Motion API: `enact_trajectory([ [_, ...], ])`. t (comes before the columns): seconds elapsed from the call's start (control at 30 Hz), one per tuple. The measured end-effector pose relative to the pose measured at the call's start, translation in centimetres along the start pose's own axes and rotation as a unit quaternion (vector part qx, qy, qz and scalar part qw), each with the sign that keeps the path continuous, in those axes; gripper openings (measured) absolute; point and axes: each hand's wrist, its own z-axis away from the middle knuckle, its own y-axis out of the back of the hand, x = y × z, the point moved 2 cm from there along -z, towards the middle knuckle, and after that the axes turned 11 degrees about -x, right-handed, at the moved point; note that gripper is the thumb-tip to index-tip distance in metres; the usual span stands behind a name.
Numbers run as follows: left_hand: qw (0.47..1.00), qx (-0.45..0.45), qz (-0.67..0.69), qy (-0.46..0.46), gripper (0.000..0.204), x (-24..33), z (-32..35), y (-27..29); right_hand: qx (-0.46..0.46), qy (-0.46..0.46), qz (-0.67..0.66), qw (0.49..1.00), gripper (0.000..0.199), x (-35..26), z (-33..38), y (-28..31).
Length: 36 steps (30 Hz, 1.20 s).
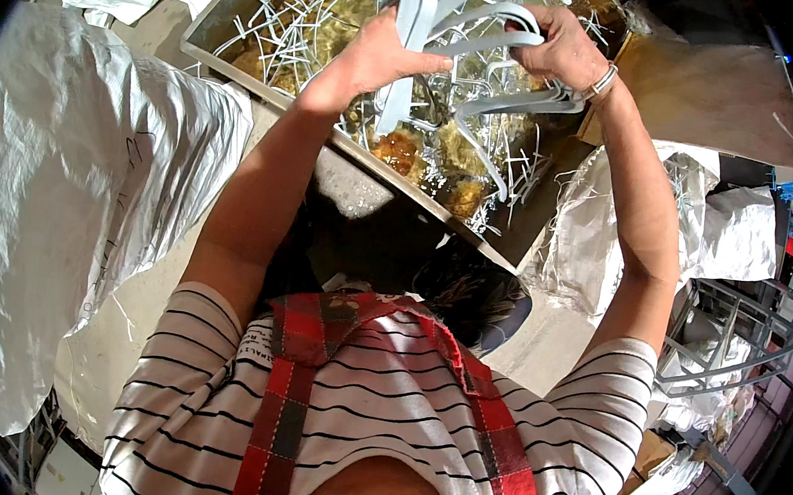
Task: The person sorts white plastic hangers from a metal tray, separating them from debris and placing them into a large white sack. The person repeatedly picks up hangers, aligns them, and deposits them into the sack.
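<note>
both arms raised over the tray [210, 27], a metal bin whose floor is littered with thin white plastic offcuts [305, 10] on a yellowish residue.

left hand [377, 55]: grip closed on a bundle of grey plastic hangers [408, 48]. the bundle stands nearly upright, clamped between my thumb and palm; its lower end sticks out below the hand, its upper end runs past the top edge of view.

right hand [561, 46]: grip closed on more hangers, the curved arms [494, 30] of which pass under my fingers and reach left to meet the upright bundle. a second stack [525, 102] hangs from below this hand, near the wrist, and one thin leg of it slants down toward the tray's near rim.

both bundles are held in the air above the tray, not touching it as far as i can tell. hands are near each other, bridged by the hangers.

white sacks [56, 215] lie to my left; more sit at right.
</note>
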Motion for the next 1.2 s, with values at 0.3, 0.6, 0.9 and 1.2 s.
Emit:
enact_trajectory([
  [0.3,0.986,0.015,0.164,0.038,0.028,-1.6,0.2,-0.9,0.154,0.127,0.106,0.974,0.041,5.9,-4.4,1.8],
  [0.6,0.855,0.123,0.502,0.026,0.032,-3.4,0.3,3.2,0.211,-0.319,0.214,0.899,0.055,38.2,-2.3,-9.5],
  [0.9,0.904,0.198,0.347,0.151,0.023,-3.3,-0.1,1.1,0.034,-0.312,0.159,0.936,0.049,28.1,-2.4,-8.4],
  [1.2,0.959,0.140,0.150,0.195,0.021,-5.4,-0.1,-1.5,0.240,-0.312,-0.027,0.919,0.054,26.6,-3.4,-12.9],
])
